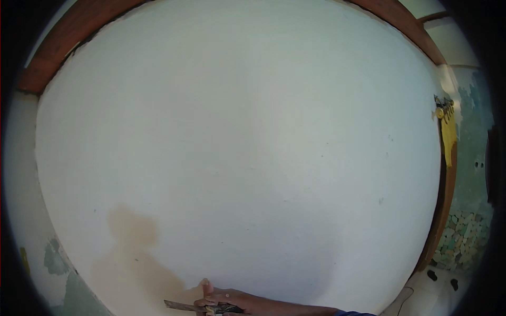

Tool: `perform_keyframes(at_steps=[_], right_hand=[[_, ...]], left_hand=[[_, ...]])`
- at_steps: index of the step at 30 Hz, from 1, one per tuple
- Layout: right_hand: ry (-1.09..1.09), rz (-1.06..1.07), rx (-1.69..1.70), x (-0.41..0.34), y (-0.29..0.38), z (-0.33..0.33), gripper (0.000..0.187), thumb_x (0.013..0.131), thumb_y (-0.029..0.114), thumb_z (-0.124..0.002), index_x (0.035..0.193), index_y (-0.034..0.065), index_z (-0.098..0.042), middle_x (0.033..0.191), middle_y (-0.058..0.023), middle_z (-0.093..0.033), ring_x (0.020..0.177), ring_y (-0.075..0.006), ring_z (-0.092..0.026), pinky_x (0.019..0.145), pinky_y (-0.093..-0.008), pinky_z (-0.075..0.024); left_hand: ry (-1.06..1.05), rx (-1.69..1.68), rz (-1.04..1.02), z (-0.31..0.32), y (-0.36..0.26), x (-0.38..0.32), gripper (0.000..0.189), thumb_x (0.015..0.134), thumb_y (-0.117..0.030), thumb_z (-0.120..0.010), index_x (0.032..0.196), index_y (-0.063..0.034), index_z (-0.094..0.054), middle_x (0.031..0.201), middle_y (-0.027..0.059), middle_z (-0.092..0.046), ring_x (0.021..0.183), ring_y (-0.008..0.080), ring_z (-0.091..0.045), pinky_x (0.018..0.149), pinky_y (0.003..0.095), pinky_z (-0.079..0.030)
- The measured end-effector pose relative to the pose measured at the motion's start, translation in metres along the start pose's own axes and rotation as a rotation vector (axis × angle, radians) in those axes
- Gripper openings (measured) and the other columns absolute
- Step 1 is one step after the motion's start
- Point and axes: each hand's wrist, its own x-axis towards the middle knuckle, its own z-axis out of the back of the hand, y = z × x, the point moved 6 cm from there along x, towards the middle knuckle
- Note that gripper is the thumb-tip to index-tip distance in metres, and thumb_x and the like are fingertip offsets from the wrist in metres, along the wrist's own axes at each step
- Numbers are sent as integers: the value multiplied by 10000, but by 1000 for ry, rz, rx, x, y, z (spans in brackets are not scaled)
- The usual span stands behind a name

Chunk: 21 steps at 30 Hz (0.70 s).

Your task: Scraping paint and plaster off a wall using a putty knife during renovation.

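Note:
At the bottom edge, my right hand (231, 298) reaches in from the right, with a blue sleeve (354, 313) at the frame's rim. Its fingers are closed around the dark handle of a flat-bladed tool (180, 305), which looks like a putty knife. The narrow, stained blade points left. One finger stands upright against the pale background, close to the large white wall (253, 138) in front of me. The frame's lower edge cuts off part of the hand and handle. I cannot make out my left hand as separate from the right.
Reddish-brown wooden beams (389, 12) border the wall's top. At right, a yellow cloth-like piece (448, 136) hangs beside a wooden frame (444, 205). Beyond are a patchy green wall (472, 130), pebble-like stonework (460, 241), small dark objects (432, 275) and a thin cable (406, 296).

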Motion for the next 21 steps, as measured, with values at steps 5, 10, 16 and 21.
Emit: perform_keyframes(at_steps=[5, 10, 16, 21], right_hand=[[-293, 57, -96, -41, 7, 50, 332, 940, 184, -594, 1233, 28, -567, 1047, -170, -626, 948, -297, -583, 849, -403, -473], [-997, -71, -81, -171, 16, 132, 386, 883, 57, -646, 1255, -6, -567, 1095, -101, -644, 905, -144, -616, 764, -288, -521], [-1545, -416, -384, -293, 68, 175, 461, 937, -2, -536, 1387, 50, -449, 999, -22, -510, 740, -53, -458, 638, -195, -406], [-1456, -621, -938, -310, 96, 183, 480, 908, 1, -557, 1377, 55, -467, 961, -63, -492, 778, -130, -479, 695, -246, -414]], left_hand=[[43, 544, -492, -36, -18, 3, 770, 976, -540, -444, 1541, -88, -181, 1549, 289, -185, 1441, 445, -180, 1138, 588, -165], [-116, 983, -706, -36, 6, 26, 630, 964, -376, -507, 1479, -51, -345, 1522, 287, -284, 1437, 469, -189, 1146, 610, -110], [-200, 1101, -719, -47, 1, 26, 552, 983, -337, -491, 1457, -68, -407, 1540, 226, -300, 1441, 465, -182, 1140, 634, -74], [-266, 1126, -668, -51, -14, 22, 576, 990, -360, -491, 1457, -36, -396, 1537, 250, -285, 1443, 466, -168, 1145, 625, -62]])
